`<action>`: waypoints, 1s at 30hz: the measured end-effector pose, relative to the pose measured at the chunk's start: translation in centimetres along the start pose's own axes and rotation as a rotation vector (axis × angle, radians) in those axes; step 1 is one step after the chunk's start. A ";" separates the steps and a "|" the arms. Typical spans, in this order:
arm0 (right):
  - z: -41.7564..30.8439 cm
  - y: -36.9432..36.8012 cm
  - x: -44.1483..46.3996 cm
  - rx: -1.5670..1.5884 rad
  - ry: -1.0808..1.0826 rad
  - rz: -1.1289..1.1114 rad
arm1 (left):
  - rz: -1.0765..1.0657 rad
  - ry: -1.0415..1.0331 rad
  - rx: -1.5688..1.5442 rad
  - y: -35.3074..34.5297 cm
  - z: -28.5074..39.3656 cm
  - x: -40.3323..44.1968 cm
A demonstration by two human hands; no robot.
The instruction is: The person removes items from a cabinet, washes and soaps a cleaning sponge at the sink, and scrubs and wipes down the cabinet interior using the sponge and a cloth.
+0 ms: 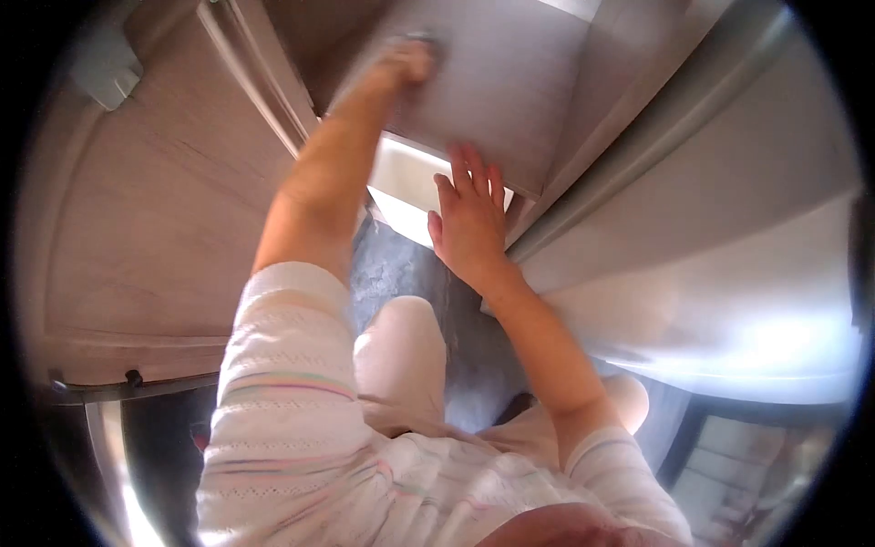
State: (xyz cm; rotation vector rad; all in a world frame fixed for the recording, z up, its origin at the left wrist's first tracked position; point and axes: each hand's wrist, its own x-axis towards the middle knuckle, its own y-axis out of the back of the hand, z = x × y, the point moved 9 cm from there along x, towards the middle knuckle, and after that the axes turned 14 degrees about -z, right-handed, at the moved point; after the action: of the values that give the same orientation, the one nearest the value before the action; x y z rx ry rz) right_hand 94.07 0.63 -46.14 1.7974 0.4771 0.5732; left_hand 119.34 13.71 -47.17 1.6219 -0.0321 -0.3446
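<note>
Reaching deep over a greyish wooden shelf (pixel 497 82), my left hand (pixel 410 62) is blurred by motion. Its fingers look closed around a small greyish thing (pixel 421 37) that I cannot make out. Nearer to my body, my right hand (pixel 469 214) is palm down with the fingers spread, holding nothing. Its fingertips are at the shelf's front edge, over a white bin or drawer (pixel 406 178) just below the shelf. The hand partly hides that white thing.
A wooden cabinet door (pixel 155 228) stands open on the left. On the right is a large, shiny silver-grey door or panel (pixel 702 264). Grey floor (pixel 392 264) shows below, around my knees. A pale fitting (pixel 114 73) is at the upper left.
</note>
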 end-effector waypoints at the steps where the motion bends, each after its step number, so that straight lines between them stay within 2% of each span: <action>1: -0.1 -0.1 0.1 0.007 0.005 -0.005 | -0.030 -0.135 0.120 -0.3 5.6 1.9; 2: -0.1 -0.3 0.2 0.002 0.006 -0.014 | -0.062 -0.267 0.245 -0.4 10.9 3.1; 3: 0.0 -0.7 0.3 -0.001 0.008 -0.026 | -0.055 -0.197 -0.241 1.5 14.0 1.1; 6: 0.1 -1.0 0.5 -0.018 0.021 -0.024 | 0.047 -0.333 -0.229 1.8 17.0 0.0; 7: 0.2 -0.6 0.5 -0.024 0.009 -0.014 | 0.069 -0.354 -0.171 2.1 16.8 -0.5; 8: 0.2 -0.4 0.3 -0.026 -0.006 -0.006 | -0.052 -0.244 -0.042 0.6 12.5 1.9; 9: 0.1 -0.1 0.3 -0.016 0.005 0.011 | -0.039 -0.128 -0.054 0.6 7.8 2.0; 11: 0.1 0.0 0.2 -0.006 0.017 0.034 | 0.130 0.158 -0.197 0.8 -2.7 -1.6; 12: 0.0 0.1 0.2 0.006 0.021 0.050 | 0.186 0.232 -0.221 0.6 -5.4 -2.7; 14: 0.0 0.2 0.2 -0.002 0.018 0.059 | 0.019 0.194 -0.138 -2.0 -5.1 -0.7; 16: 0.0 0.2 0.2 -0.013 0.014 0.063 | -0.119 0.015 -0.077 -1.0 4.1 -5.0; 18: 0.1 0.0 0.3 -0.019 0.009 0.064 | 0.858 -0.515 0.131 2.7 12.4 -13.0; 21: -0.2 0.1 0.4 -0.021 0.021 0.070 | -0.166 0.040 -0.019 0.8 4.2 -9.9; 23: -0.5 0.2 0.2 -0.039 0.015 0.071 | 0.077 0.129 0.064 -0.9 -4.0 -6.7; 25: -0.4 0.2 0.1 -0.041 0.013 0.070 | 0.136 0.145 0.048 -0.2 -5.1 -7.1; 26: -0.3 0.1 0.2 -0.036 0.009 0.060 | 0.084 0.113 -0.017 0.7 -3.0 -8.4; 27: 0.0 0.0 0.3 -0.030 0.006 0.049 | 0.038 0.107 0.143 -0.4 -0.3 -7.4; 29: 0.3 0.0 0.5 -0.012 0.006 0.044 | 0.064 0.007 0.197 -0.3 6.6 -8.3; 30: 0.5 0.0 0.5 -0.012 0.006 0.044 | 0.143 -0.091 0.078 0.7 9.3 -10.5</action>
State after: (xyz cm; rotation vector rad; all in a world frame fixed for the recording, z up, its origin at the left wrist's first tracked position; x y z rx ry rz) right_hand 94.76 0.60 -46.21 1.7989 0.4386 0.6104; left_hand 107.24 7.06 -44.70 1.6700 -0.2324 -0.3093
